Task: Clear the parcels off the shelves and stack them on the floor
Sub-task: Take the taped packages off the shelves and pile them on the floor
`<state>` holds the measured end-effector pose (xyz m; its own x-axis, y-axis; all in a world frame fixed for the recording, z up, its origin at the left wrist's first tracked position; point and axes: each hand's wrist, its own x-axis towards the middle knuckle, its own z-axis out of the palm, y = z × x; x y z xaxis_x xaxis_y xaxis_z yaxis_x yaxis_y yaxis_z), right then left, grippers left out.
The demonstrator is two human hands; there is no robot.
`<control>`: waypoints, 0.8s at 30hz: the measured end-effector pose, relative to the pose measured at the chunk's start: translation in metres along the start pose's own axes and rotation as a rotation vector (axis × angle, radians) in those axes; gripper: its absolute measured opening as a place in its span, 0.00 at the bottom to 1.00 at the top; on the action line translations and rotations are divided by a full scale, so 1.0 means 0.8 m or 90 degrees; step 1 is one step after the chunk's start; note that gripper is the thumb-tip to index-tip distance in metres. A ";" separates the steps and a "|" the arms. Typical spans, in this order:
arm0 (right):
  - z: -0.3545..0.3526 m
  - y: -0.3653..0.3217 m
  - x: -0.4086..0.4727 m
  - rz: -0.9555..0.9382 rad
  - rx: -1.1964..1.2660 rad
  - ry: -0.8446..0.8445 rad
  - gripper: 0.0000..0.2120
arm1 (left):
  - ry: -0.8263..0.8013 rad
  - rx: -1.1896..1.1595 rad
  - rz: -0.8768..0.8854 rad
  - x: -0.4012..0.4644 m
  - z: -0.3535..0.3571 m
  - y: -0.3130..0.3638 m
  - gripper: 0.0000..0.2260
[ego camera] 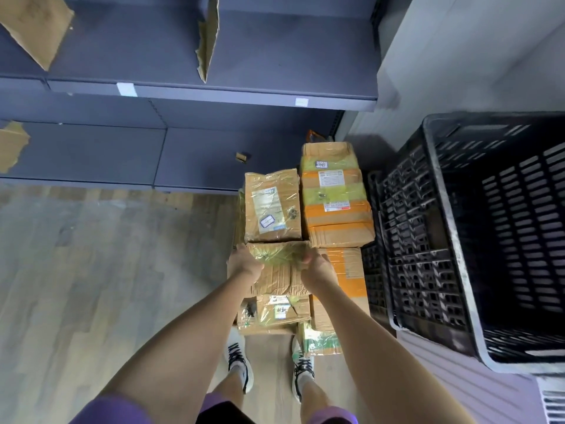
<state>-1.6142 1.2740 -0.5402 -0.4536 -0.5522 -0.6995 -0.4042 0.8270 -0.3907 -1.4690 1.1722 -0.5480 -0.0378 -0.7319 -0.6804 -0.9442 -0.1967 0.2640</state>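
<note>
So you're mid-placement right now: both hands are clamped on one crumpled parcel [279, 267], your left hand [244, 263] curled over its left edge and your right hand [318, 269] gripping the right edge, hands apart with the box between them. It sits over the near side of the floor stack, just near of the small taped parcel [272, 206] and left of the orange-taped parcel [336, 197]. Can't really tell if it's fully resting on the box underneath [275, 313] or if you're carrying its weight.

From what I can see the shelves [214, 90] look pretty much cleared, only torn cardboard scraps [208, 38] up there, so my guess is you're near the end of the job.

Next move, I'd say: square this one up against its neighbours before letting go. It looks soft and dented, so it may settle crooked. Press it flat, make sure it doesn't overhang on the left, then release both hands together. Watch the black crate [477, 240] on the right, the stack is right beside it, and your shoes [240, 359] are close to the near edge.
</note>
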 end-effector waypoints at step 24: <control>-0.046 -0.227 -0.175 -0.252 -0.117 0.027 0.22 | 0.170 -0.098 0.114 -0.163 -0.237 -0.074 0.15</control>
<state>-1.5067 1.1974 -0.3497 -0.2655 -0.8297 -0.4910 -0.6865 0.5203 -0.5080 -1.3459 1.1560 -0.3453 -0.0930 -0.9043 -0.4167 -0.8691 -0.1304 0.4771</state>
